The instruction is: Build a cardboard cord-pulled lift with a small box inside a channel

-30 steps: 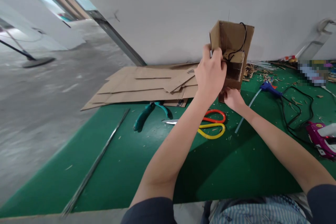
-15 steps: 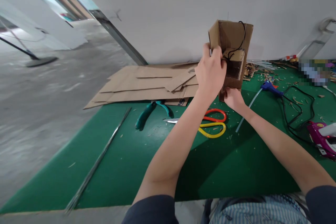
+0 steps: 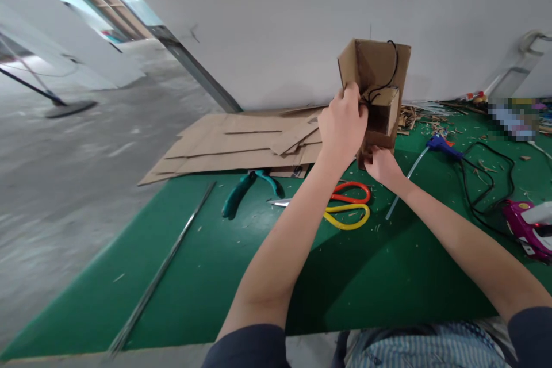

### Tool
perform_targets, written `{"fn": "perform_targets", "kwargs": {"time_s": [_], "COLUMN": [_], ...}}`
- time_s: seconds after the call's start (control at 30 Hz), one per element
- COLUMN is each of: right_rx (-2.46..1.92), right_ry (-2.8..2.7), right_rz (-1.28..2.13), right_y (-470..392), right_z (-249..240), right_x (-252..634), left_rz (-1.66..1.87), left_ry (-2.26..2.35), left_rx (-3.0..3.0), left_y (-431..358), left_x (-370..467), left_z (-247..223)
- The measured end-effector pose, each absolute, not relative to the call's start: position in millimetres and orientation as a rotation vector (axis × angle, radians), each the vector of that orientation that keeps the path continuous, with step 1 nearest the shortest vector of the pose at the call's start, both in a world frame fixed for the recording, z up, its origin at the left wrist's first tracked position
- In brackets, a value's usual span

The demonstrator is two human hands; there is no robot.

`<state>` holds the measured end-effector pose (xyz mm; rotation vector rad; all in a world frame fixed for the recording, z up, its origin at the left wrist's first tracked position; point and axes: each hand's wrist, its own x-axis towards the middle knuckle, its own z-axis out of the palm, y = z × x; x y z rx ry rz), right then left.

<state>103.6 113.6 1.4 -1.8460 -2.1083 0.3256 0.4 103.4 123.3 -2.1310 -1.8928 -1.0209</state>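
A tall brown cardboard box [image 3: 379,60] stands upright near the wall, its open side towards me, with a smaller compartment inside. A black cord [image 3: 394,66] loops from its top edge down to that compartment. My left hand [image 3: 344,123] grips the box's left side, fingers bent round the edge. Low at the front, my right hand [image 3: 383,167] is closed, its fingertips tucked into the bottom opening; what they pinch there is hidden. Below the left forearm lie scissors [image 3: 351,207] with one red and one yellow handle.
Cardboard sheets [image 3: 241,141] lie along the wall. Green-handled pliers [image 3: 239,192] and a bundle of thin wires [image 3: 164,267] rest on the green table [image 3: 207,299]. At right are a blue glue gun [image 3: 444,146] with its cable, a magenta device [image 3: 528,230] and cardboard scraps [image 3: 414,118].
The box and both hands sit slightly lower and to the left in view. Both hands keep their places on the box.
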Motion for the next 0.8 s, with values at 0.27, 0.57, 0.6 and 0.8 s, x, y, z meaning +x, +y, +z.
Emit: {"fn": "perform_targets", "kwargs": {"time_s": [0.27, 0.57, 0.6, 0.8], "right_rx": [-1.822, -1.998, -2.0, -1.893], "right_ry": [-2.295, -2.374, -2.381, -2.493], "right_rz": [0.306, 0.153, 0.136, -0.014], "right_y": [103, 100, 99, 62], "right_z": [27, 53, 56, 75], "right_x": [112, 124, 125, 114], "left_rz": [-1.256, -1.567, -1.579, -1.669], "left_ry": [-1.861, -1.871, -1.883, -1.895], "left_rx": [-2.157, -2.112, -2.098, -2.026], "left_y": [113, 129, 131, 140], "left_x": [-7, -16, -17, -28], "left_z": [121, 112, 111, 107]}}
